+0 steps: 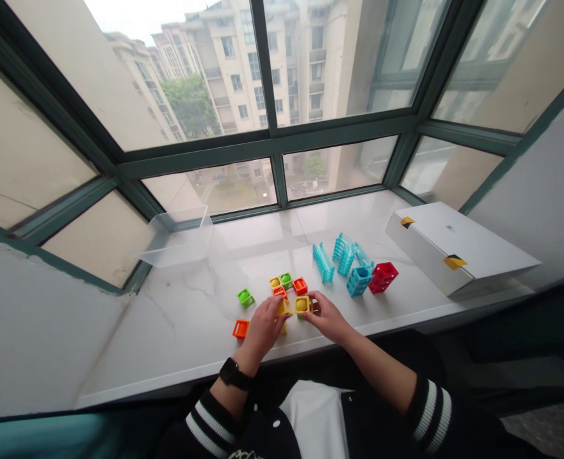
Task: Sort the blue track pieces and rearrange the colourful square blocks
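Fingers of the left hand (262,328) clasp a yellow frame block (284,308); the right hand (327,317) pinches a second yellow block (303,305) just beside it, above the marble windowsill (181,338). Both seem light, stiff plastic, best held by their edges. Beyond lie a green block (245,298), a teal block (359,281) and a red block (383,277).

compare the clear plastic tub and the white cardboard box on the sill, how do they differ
The clear plastic tub is see-through, while the white cardboard box is opaque and closed with yellow-and-black tape. The tub sits at the sill's left, the box at its right, and the box looks larger. Both rest on the white marble windowsill.
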Demonstrator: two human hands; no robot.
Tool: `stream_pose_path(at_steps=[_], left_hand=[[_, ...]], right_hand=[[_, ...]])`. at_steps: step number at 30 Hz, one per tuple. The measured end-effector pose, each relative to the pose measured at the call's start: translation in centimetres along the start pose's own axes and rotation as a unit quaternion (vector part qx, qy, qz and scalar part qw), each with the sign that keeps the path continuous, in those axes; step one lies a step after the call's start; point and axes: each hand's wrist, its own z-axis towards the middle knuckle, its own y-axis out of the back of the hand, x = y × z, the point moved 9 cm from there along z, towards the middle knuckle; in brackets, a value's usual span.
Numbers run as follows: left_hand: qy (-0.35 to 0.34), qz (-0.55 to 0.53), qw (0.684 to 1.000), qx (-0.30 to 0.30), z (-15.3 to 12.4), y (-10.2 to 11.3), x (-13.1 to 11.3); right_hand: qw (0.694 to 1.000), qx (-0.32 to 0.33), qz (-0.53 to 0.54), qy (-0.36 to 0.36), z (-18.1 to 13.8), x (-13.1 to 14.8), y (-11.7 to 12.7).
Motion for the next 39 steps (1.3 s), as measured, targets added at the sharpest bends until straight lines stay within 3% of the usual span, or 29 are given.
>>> stream_pose_path(at_steps=[3, 5, 8, 12, 16, 19, 23, 26, 28, 30, 32, 35, 39], left_hand=[[0.086, 0.035, 0.993, -0.069, -0.3, 2.9, 4.3], [0.107, 0.065, 0.990, -0.070, -0.5, 3.5, 6.0], [0.115, 0.110, 0.986, -0.044, -0.6, 2.9, 6.8], [0.131, 0.151, 0.979, -0.026, -1.0, 1.3, 6.8], [0.125, 0.157, 0.978, -0.051, -1.2, 0.7, 6.3], [0.077, 0.132, 0.987, -0.052, -0.7, 0.1, 4.7], [0.012, 0.115, 0.993, 0.006, 0.1, -1.9, 1.9], [0.000, 0.121, 0.992, 0.044, 0.3, -3.3, 0.9], [0.007, 0.127, 0.990, 0.056, 0.3, -3.9, 0.9], [0.016, 0.128, 0.990, 0.061, 0.2, -4.2, 1.1], [0.023, 0.123, 0.990, 0.061, 0.2, -4.4, 1.3], [0.033, 0.110, 0.992, 0.057, 0.3, -4.3, 1.6], [0.041, 0.084, 0.995, 0.037, 0.5, -3.3, 0.9]], right_hand=[[0.996, -0.058, -0.049, 0.038, 1.4, 0.5, 0.6], [0.989, -0.057, -0.110, 0.079, 2.3, 1.1, 0.1], [0.965, -0.042, -0.239, 0.104, 3.5, 1.1, -1.9], [0.927, -0.030, -0.367, 0.072, 4.1, -0.1, -3.8], [0.905, -0.006, -0.422, 0.051, 4.3, -0.9, -4.0], [0.899, -0.003, -0.436, 0.044, 4.5, -1.4, -3.8], [0.898, -0.019, -0.436, 0.053, 4.2, -1.7, -3.4], [0.903, -0.070, -0.400, 0.142, 3.2, 1.0, -1.4], [0.891, -0.127, -0.386, 0.201, 2.3, 3.6, 1.7], [0.868, -0.208, -0.401, 0.209, 1.5, 5.6, 6.1], [0.841, -0.254, -0.449, 0.161, 1.4, 6.1, 10.2], [0.826, -0.226, -0.514, 0.054, 2.2, 4.5, 13.9], [0.843, -0.126, -0.523, -0.009, 2.8, 2.4, 14.3]])
